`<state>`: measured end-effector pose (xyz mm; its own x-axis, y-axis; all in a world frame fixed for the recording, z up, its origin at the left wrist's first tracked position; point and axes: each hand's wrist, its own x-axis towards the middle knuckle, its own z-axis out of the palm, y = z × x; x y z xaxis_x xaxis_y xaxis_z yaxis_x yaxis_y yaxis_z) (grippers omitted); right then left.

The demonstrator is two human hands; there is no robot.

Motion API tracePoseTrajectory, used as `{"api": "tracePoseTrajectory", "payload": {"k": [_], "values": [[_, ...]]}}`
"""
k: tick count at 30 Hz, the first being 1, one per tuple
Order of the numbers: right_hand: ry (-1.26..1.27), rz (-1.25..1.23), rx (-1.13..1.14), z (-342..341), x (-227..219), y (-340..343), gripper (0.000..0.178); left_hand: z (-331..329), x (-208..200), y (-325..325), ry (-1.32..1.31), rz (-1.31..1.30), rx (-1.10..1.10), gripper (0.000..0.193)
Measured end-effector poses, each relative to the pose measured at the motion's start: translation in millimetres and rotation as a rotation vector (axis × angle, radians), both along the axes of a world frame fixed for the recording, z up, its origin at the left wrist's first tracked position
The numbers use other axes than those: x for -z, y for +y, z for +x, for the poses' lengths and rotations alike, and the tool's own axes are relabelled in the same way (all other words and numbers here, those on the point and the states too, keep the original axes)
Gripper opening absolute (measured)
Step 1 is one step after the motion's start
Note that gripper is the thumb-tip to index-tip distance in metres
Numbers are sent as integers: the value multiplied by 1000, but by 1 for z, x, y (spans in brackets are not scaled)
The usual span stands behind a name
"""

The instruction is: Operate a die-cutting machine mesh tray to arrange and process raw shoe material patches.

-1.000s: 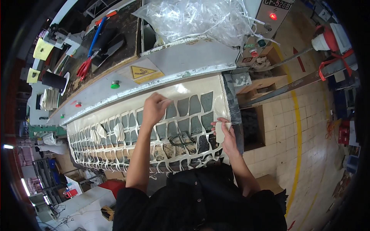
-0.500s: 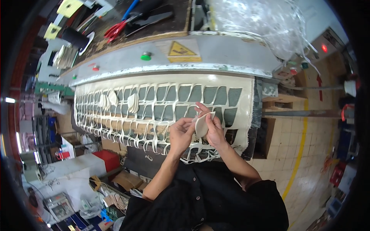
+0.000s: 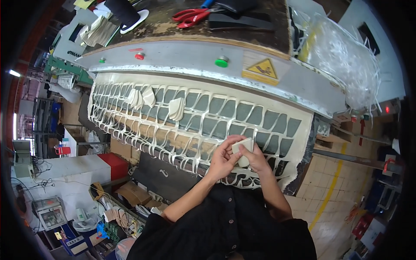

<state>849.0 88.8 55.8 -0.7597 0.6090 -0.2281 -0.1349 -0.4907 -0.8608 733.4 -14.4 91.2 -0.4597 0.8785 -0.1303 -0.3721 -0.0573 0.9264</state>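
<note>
Both my hands are closed around a small stack of cream cut pieces (image 3: 244, 159), held above the right part of a cream sheet. My left hand (image 3: 223, 161) grips the stack's left side with bent fingers. On the other side, my right hand (image 3: 258, 162) presses its thumb on the top piece. The cream sheet (image 3: 306, 125) is a net of thin strips around rows of cut-out openings, lying over a dark green-grey and brown surface. One fanned pile of cream pieces (image 3: 176, 109) rests on the net, with another pile (image 3: 135, 99) and pieces (image 3: 149, 97) farther left.
A grey machine beam (image 3: 182, 56) with green and red buttons and a yellow warning sign (image 3: 261, 69) runs behind the sheet. On the ledge above lie red-handled scissors (image 3: 190, 18) and a black spool (image 3: 123, 13). A clear plastic bag (image 3: 342, 60) sits at the far right.
My view has turned, so the beam and sheet appear tilted. The fingers have shifted on the stack: it was held more upright, and now its top face shows under my right thumb.
</note>
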Motion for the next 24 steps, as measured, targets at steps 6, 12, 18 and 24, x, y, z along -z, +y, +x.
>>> {"api": "tracePoseTrajectory", "payload": {"k": [6,12,18,24], "values": [[23,-198,216,-19,17,-15,46,-137,27,-12,1189,-222,-306,47],[92,-416,326,-26,28,-53,41,-217,74,-16,1440,-513,-308,43],[-78,-559,485,-73,29,-87,40,-255,52,-15,1191,-489,-26,42],[47,-506,599,-178,0,-79,47,-196,9,-33,1224,74,92,46]]}}
